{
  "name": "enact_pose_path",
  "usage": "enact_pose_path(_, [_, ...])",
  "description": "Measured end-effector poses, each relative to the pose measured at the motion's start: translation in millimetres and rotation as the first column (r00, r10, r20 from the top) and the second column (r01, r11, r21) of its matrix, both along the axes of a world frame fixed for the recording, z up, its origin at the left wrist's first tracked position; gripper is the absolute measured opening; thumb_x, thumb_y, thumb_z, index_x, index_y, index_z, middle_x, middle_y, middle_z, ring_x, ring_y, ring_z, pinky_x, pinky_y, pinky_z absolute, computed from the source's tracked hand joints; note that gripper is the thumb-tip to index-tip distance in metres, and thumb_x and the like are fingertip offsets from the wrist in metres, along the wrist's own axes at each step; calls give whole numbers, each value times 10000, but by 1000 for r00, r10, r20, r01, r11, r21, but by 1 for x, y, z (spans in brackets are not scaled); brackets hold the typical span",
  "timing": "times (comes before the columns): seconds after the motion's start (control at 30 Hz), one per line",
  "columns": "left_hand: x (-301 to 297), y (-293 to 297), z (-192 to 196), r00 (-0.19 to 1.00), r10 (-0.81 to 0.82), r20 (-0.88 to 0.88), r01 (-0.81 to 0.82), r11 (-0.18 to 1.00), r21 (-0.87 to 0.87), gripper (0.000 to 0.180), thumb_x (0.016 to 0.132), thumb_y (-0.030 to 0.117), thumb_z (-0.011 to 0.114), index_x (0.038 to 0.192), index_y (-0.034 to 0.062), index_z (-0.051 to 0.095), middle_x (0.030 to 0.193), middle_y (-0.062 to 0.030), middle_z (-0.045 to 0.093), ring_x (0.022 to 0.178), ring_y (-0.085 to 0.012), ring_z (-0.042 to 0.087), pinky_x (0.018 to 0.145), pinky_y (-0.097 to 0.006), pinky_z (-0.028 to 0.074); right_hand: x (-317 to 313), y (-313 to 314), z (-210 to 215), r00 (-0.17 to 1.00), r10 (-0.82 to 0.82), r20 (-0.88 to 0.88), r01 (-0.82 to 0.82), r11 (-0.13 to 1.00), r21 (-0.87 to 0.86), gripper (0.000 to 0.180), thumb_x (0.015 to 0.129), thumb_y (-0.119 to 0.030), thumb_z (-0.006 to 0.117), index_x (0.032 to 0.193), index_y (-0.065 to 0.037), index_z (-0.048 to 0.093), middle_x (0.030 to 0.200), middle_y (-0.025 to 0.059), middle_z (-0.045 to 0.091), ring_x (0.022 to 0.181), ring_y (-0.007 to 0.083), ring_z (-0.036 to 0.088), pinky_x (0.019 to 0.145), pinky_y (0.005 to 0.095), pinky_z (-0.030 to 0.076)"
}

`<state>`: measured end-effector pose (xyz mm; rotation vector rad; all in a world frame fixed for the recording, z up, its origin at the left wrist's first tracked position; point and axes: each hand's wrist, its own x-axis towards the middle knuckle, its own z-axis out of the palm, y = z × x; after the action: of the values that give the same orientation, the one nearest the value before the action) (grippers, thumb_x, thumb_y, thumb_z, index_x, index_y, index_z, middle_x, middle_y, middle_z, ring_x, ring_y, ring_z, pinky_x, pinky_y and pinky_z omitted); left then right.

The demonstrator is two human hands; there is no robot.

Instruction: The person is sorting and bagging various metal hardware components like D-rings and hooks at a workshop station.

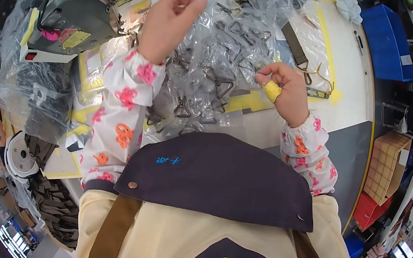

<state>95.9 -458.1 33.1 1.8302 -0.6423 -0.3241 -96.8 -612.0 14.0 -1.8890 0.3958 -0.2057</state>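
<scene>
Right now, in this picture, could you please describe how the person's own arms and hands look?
The left sleeve and right sleeve are white, loose, with pink and orange flower prints. The left hand shows no glove; the right hand has a yellow wrap, apparently around the thumb.

the left hand (167, 26) hides some clear plastic (238, 54) behind it.

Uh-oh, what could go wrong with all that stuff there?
The metal pieces lie jumbled among crinkled clear plastic, so they might tangle or snag.
The left hand looks close to the gray machine, so it could bump it.
The yellow wrap on the right hand might make small things harder to feel.
</scene>
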Motion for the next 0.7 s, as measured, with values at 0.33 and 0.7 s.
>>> enact_pose_path(0.33, [-15, 1, -54, 901, -138, 411, -80, 879, 471, 341, 747, 269, 600, 977, 26, 539, 711, -53, 539, 599, -124, 517, 553, -270, 424, 29, 22, -41, 999, 40, -36, -40, 999, 9, 346, 673, -240, 698, 866, 4, 546, 678, 72, 574, 611, 162, 549, 584, 268, 433])
enact_pose_path(0.7, [-50, 81, -48, 562, -292, -774, -311, 793, -525, 164, 841, 122, 496, 986, 47, 518, 924, -3, 564, 829, -99, 526, 714, -238, 419, 65, 48, -24, 992, 109, 60, -112, 993, 46, 434, 675, -183, 703, 1012, 16, 516, 830, 80, 576, 748, 106, 525, 679, 227, 425])
